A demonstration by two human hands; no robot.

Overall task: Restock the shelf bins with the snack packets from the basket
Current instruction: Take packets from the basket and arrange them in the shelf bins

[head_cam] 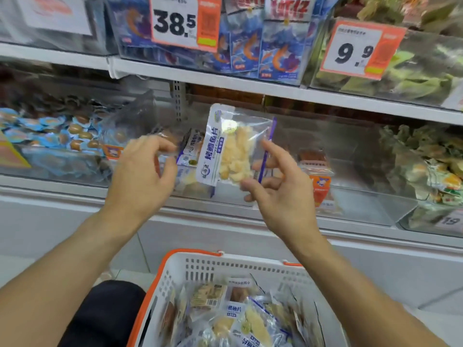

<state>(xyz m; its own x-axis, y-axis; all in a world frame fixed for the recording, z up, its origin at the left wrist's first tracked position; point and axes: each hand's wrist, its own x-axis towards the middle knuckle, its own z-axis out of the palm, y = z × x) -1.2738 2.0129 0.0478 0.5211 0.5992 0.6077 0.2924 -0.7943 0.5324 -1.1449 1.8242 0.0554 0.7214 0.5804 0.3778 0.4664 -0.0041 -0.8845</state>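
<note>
**Packet raised before the middle bin**

While both forearms reach up and forward from the bottom corners of the view, the right hand (278,186) holds a clear packet (235,146) upright in front of the shelf. The palm faces left and partly toward the camera. Its thumb presses the packet's lower edge from the front, the index finger stretches up along the purple right seam, and the other fingers curl behind the film, so the packet is pinched between thumb and fingers. Pale fish pieces fill the packet's lower half; a white and blue printed strip runs down its left side.

The left hand (144,171) hovers just left of the packet, back of the hand toward the camera, wrist bent slightly inward. Its fingers are loosely curled and a little spread, and the thumb points toward the packet without touching it. It is blurred, and whether the fingertips hold anything I cannot tell.

Behind the packet stands a clear bin (350,196), with similar white-and-blue packets at its left end and orange-labelled ones further right. A bin to the left holds blue-wrapped snacks (50,136); one to the right holds greenish packs (426,166). On the shelf above hang price tags reading 38.5 (185,22) and 9.9 (360,50).

Below the hands, a white basket (220,269) with an orange rim holds more packets of the same kind, heaped loosely.
</note>
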